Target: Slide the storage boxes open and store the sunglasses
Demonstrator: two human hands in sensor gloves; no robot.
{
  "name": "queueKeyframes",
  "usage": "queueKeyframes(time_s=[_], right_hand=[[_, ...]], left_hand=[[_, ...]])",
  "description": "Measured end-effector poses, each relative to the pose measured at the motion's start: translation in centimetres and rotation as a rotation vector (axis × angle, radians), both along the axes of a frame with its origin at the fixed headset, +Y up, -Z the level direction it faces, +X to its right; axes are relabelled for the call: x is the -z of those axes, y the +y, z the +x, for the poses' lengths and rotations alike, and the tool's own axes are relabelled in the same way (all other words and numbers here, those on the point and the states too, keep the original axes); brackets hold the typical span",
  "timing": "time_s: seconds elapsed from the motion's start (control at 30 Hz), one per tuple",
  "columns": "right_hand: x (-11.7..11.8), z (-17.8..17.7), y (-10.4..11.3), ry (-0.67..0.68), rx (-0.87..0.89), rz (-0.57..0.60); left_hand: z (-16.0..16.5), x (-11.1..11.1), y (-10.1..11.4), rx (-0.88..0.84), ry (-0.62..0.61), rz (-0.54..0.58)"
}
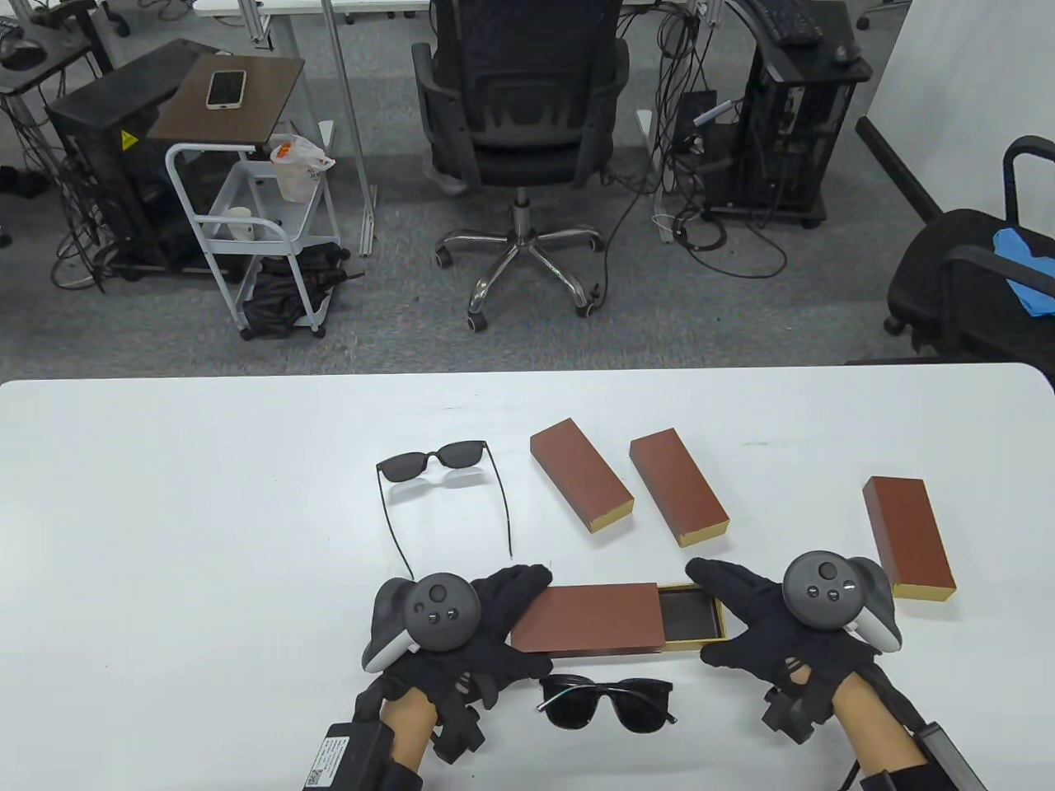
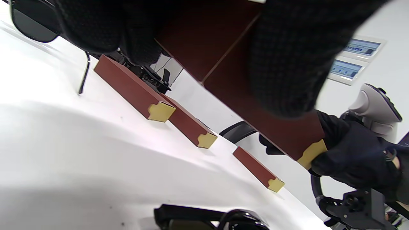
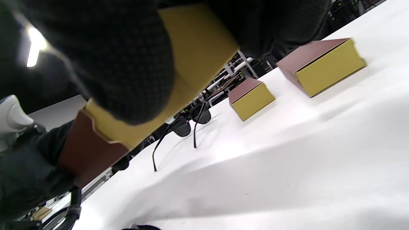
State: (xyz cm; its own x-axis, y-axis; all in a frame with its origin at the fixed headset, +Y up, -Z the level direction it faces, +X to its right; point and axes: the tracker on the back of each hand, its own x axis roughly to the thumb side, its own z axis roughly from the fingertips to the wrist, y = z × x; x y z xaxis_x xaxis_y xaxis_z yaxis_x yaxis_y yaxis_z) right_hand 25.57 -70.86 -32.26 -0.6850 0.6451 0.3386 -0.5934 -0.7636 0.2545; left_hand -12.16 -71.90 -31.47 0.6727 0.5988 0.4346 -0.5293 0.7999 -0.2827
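Fingers of both hands (left (image 1: 486,614), right (image 1: 754,614)) pinch half-open box (image 1: 614,618)

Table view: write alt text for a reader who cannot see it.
Two gloved hands hold a brown storage box on a white table: the left hand grips its sleeve, the right hand its gold drawer, slid partly out. Folded sunglasses lie just in front; open sunglasses and three closed boxes lie behind.

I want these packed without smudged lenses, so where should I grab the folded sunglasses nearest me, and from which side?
Pinch the folded sunglasses at the bridge between the lenses, probably coming straight down from above. They lie flat with the arms folded, so the frame's middle is exposed.
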Motion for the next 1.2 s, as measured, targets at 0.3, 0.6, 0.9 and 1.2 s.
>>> queueKeyframes(time_s=[0.3, 0.6, 0.9, 1.2], right_hand=[[0.5, 1.8, -0.1, -0.044, 0.065, -0.038], [0.3, 1.9, 0.5, -0.046, 0.184, -0.012], [0.0, 1.0, 0.7, -0.048, 0.23, 0.026], [-0.1, 0.5, 0.3, -0.053, 0.247, 0.034]], left_hand=[[-1.1, 0.5, -0.7, -0.053, 0.039, -0.074], [-2.3, 0.5, -1.3, -0.457, 0.183, -0.222], [-2.0, 0.5, -4.0, -0.842, 0.192, -0.656], [-2.3, 0.4, -5.2, -0.874, 0.229, -0.812]])
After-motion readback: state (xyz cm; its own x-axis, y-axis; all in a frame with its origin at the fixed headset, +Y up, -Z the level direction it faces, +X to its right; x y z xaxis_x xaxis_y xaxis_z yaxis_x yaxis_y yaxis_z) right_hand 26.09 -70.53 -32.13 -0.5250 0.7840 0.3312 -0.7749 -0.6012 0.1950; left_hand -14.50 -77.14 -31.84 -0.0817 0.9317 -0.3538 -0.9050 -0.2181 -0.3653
